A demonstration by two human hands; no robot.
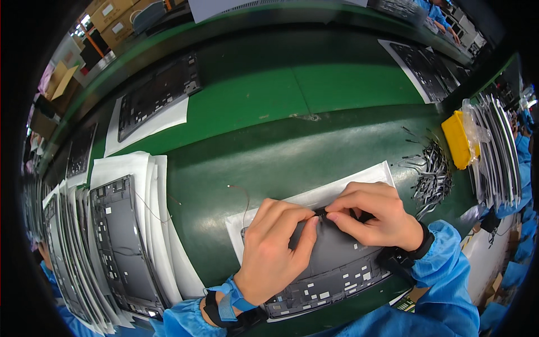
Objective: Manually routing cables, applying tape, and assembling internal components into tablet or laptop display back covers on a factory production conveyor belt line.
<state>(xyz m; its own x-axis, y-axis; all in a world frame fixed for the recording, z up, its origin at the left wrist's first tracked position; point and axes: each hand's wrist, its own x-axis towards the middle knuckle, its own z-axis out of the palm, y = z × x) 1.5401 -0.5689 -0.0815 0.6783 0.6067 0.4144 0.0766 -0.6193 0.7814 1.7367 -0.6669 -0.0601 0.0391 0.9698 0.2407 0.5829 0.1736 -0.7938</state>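
A dark grey device housing (332, 254) with white stickers and small fittings along its near side lies in front of me on a white sheet (314, 196). At its far edge, my left hand (273, 247) and my right hand (377, 216) meet, each with thumb and forefinger closed in a pinch. Between the fingertips shows a small black piece (320, 212), too covered to name exactly. A thin wire (247, 196) curls up from the housing beside my left hand. Blue sleeves and dark wristbands cover both wrists.
To the left stand housings (120, 236) stacked with white sheets. A heap of black cables (432, 177) lies at right, near a yellow bin (456, 140) and upright sheets (497, 151). Beyond, a green conveyor belt (247, 95) carries more housings (160, 92). Other people in blue work nearby.
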